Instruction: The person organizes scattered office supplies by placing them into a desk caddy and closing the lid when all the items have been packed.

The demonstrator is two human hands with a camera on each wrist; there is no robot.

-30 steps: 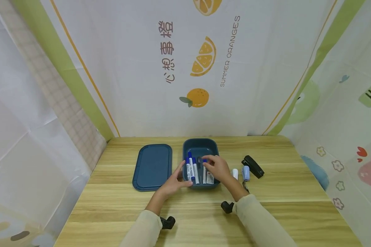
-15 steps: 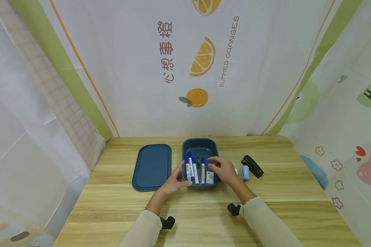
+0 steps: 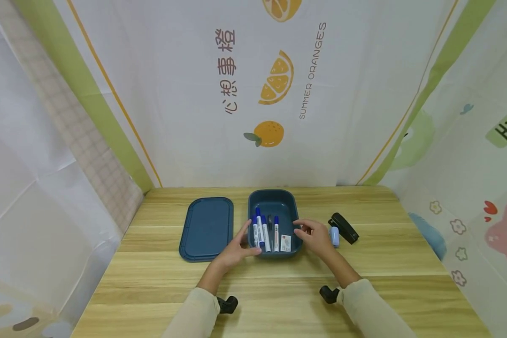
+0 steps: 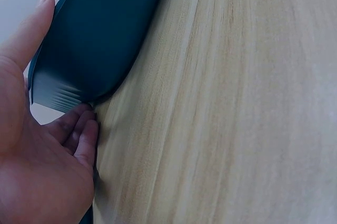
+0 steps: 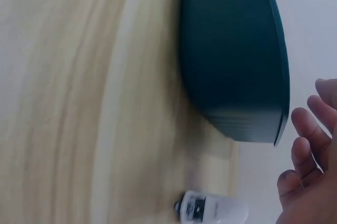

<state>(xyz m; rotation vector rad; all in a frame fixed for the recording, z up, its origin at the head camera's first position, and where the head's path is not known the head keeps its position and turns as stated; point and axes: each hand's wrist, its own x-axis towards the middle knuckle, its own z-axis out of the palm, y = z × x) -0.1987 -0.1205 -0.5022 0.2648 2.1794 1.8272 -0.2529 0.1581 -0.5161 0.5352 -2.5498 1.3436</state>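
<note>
A dark blue plastic box [image 3: 274, 197] lies on the table, with several blue-capped markers [image 3: 266, 234], a dark-capped pen [image 3: 270, 227] and a small white packet [image 3: 286, 243] inside. My left hand [image 3: 234, 251] rests at its near left corner, thumb by the near wall and fingers along the left side. Both thumb and fingers meet the box's outside in the left wrist view. My right hand [image 3: 314, 234] hovers by the right rim, fingers loosely bent, holding nothing; a gap separates it from the box in the right wrist view.
The matching blue lid [image 3: 207, 230] lies left of the box. To the right are a black stapler [image 3: 344, 228] and a small light blue item [image 3: 334, 236]. A white rounded item [image 5: 216, 208] with a barcode label sits below the right hand.
My right hand has let go of the blue-capped marker inside the box and drawn away to the right rim, uncovering marker and packet. The left hand stays in place.
</note>
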